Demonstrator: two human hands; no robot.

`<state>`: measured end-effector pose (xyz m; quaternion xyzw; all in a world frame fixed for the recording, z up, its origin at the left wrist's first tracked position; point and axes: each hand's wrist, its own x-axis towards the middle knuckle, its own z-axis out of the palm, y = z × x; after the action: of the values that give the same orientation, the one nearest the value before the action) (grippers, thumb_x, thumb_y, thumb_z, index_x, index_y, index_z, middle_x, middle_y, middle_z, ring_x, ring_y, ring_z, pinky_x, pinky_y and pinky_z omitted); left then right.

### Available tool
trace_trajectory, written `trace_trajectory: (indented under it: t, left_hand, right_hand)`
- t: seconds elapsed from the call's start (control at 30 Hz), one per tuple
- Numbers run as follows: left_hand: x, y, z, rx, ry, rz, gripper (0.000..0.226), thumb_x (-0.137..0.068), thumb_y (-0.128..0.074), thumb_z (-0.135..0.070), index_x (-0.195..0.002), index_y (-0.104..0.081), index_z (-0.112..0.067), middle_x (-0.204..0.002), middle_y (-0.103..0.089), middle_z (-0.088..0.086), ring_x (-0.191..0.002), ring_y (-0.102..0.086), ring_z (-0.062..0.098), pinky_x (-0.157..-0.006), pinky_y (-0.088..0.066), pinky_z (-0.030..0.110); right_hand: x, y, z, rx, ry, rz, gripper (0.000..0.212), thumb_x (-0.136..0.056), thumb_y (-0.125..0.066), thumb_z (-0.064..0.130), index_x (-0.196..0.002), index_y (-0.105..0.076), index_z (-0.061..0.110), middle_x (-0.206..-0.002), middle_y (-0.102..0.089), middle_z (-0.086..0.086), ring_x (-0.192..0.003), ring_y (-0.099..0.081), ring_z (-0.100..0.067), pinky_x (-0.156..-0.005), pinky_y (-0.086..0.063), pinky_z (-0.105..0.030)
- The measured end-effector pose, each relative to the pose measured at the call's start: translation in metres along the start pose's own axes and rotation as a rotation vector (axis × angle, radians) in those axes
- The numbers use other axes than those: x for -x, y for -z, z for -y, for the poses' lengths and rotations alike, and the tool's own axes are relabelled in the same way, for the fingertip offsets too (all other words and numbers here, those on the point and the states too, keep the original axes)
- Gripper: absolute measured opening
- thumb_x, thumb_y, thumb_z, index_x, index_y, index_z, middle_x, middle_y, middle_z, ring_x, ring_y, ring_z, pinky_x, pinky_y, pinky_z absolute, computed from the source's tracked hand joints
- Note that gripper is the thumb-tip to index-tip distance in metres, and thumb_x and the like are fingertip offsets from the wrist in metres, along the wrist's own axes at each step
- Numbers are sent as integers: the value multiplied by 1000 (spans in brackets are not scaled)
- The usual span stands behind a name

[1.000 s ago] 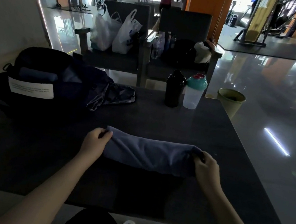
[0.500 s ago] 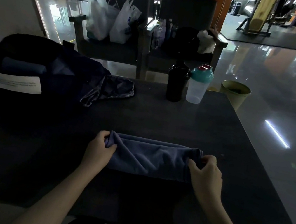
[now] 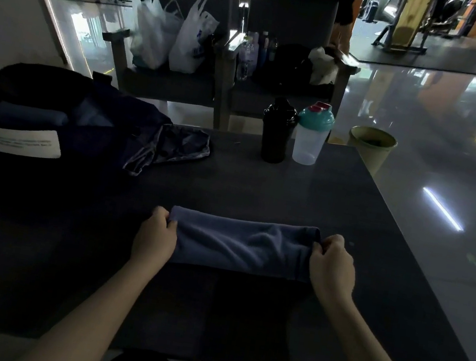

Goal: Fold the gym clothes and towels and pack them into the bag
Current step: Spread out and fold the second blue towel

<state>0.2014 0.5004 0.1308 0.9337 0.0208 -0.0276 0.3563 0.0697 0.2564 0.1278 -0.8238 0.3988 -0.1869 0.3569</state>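
A blue towel (image 3: 240, 244) lies folded into a long strip on the dark table (image 3: 334, 214), straight in front of me. My left hand (image 3: 154, 237) pinches its left end and my right hand (image 3: 331, 265) pinches its right end. The black gym bag (image 3: 37, 120) stands open at the table's far left, with a rolled blue cloth (image 3: 30, 116) inside and a white label on its side. A crumpled dark patterned garment (image 3: 173, 149) spills out beside the bag.
A black shaker bottle (image 3: 277, 132) and a clear one with a teal lid (image 3: 312, 136) stand at the table's far edge. Two chairs behind hold white plastic bags (image 3: 172, 35) and bottles. A green bin (image 3: 371, 148) sits on the floor to the right.
The towel has been folded over once more toward me into a tidier, narrower strip. Both hands stayed at its ends.
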Motion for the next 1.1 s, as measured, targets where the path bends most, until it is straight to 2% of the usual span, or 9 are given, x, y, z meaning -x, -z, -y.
trace_trajectory:
  t: [0.07,0.13,0.23,0.3,0.4,0.63,0.83,0.93,1.1]
  left_hand:
    - [8,-4,-2,-167,-129,-144,18,-95,-51,-24,-109,-51,-13,-111,-56,7,-94,-58,22,-77,-51,39]
    - [19,-12,-3,-259,-422,-278,21,-91,-56,-21,-109,-56,-10,-115,-55,8,-101,-57,24,-84,-48,40]
    - [29,-26,-3,-326,-656,-46,24,-96,-48,-29,-111,-59,-13,-116,-57,2,-106,-56,21,-92,-42,36]
    - [30,-35,3,-383,-639,94,34,-98,-43,-37,-121,-56,-16,-126,-53,-1,-116,-49,18,-99,-39,34]
    - [31,-33,5,-353,-588,151,43,-99,-39,-41,-134,-48,-17,-140,-45,-3,-128,-41,16,-107,-34,32]
    - [36,-21,5,-366,-551,294,53,-99,-37,-45,-146,-32,-22,-155,-24,-4,-142,-23,16,-115,-22,31]
    - [35,-17,11,-512,-608,349,75,-92,-38,-60,-152,-10,-22,-160,-2,-5,-146,-5,14,-119,-10,31]
    - [35,-17,13,-569,-619,354,86,-88,-42,-64,-152,-2,-22,-160,5,-3,-147,1,14,-120,-7,33]
    - [35,-18,15,-567,-536,345,100,-85,-46,-67,-151,11,-19,-159,16,-1,-146,10,13,-119,1,32]
  right_hand:
    - [9,1,2,61,124,-121,16,-92,-56,26,-94,-46,14,-94,-46,0,-76,-49,-15,-60,-38,-29]
    - [25,4,0,62,191,-171,18,-91,-56,31,-83,-48,17,-87,-48,4,-70,-50,-14,-57,-38,-25]
    - [47,6,-11,50,132,10,21,-90,-59,33,-76,-54,19,-75,-56,3,-59,-55,-11,-51,-41,-23]
    - [56,8,-16,-21,48,92,14,-87,-64,30,-87,-56,19,-84,-59,3,-68,-58,-9,-60,-50,-26]
    - [62,11,-17,-53,-17,149,20,-84,-68,28,-97,-55,20,-91,-59,2,-77,-58,-8,-68,-52,-28]
    - [52,18,-15,-60,-41,201,7,-87,-64,20,-86,-58,24,-83,-63,2,-75,-62,-13,-72,-56,-37]
    - [25,43,-29,-154,109,86,17,-82,-66,0,-80,-57,15,-78,-61,-1,-67,-56,-9,-56,-39,-19]
    - [13,48,-37,-212,82,195,22,-81,-66,-3,-75,-55,16,-75,-60,-2,-65,-54,-12,-55,-38,-19]
    - [-2,51,-51,-30,59,425,25,-82,-66,1,-87,-57,24,-91,-64,2,-86,-62,-16,-70,-47,-25]
